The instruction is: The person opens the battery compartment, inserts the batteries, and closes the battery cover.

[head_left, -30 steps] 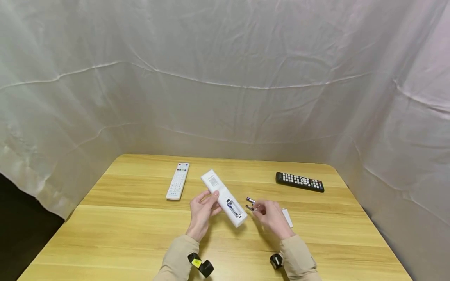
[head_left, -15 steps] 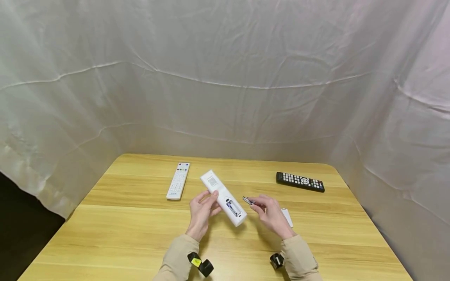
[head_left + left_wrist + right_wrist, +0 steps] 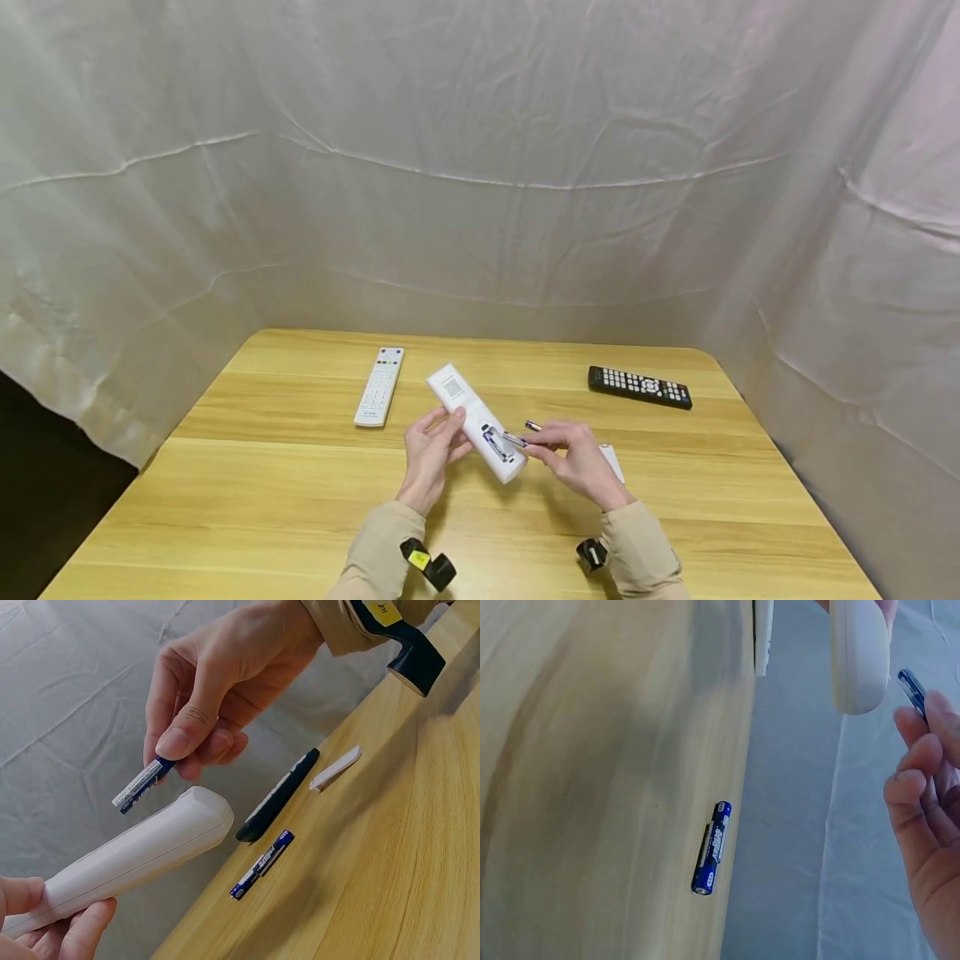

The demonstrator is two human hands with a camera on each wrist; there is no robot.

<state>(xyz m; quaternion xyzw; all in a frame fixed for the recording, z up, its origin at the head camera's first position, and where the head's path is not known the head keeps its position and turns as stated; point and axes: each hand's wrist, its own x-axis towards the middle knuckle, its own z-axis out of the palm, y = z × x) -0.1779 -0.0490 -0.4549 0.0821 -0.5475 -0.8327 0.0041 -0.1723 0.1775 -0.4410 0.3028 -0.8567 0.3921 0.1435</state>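
Observation:
My left hand (image 3: 427, 454) holds a white remote control (image 3: 463, 400) tilted above the table, back side up, thumb on its edge. Its battery compartment is uncovered, and one blue battery (image 3: 493, 442) lies inside. Between thumb and fingers, my right hand (image 3: 573, 458) pinches a second blue-and-silver battery (image 3: 140, 786), its free end overlapping the compartment in the head view. From the left wrist, this battery shows just above the remote's top face. Another blue battery (image 3: 712, 847) lies on the table beyond the right fingers. The white battery cover (image 3: 612, 463) is partly hidden behind the right hand.
A white remote (image 3: 379, 387) lies buttons up at the back left of the wooden table (image 3: 262, 500). At the back right lies a black remote (image 3: 639, 387). Pale curtains (image 3: 480, 208) surround the table's back and sides. Both wrists wear black camera mounts (image 3: 429, 565).
My right hand has picked up a battery from the table and carried it left, up to the remote's open compartment. The left hand and its remote have stayed nearly still.

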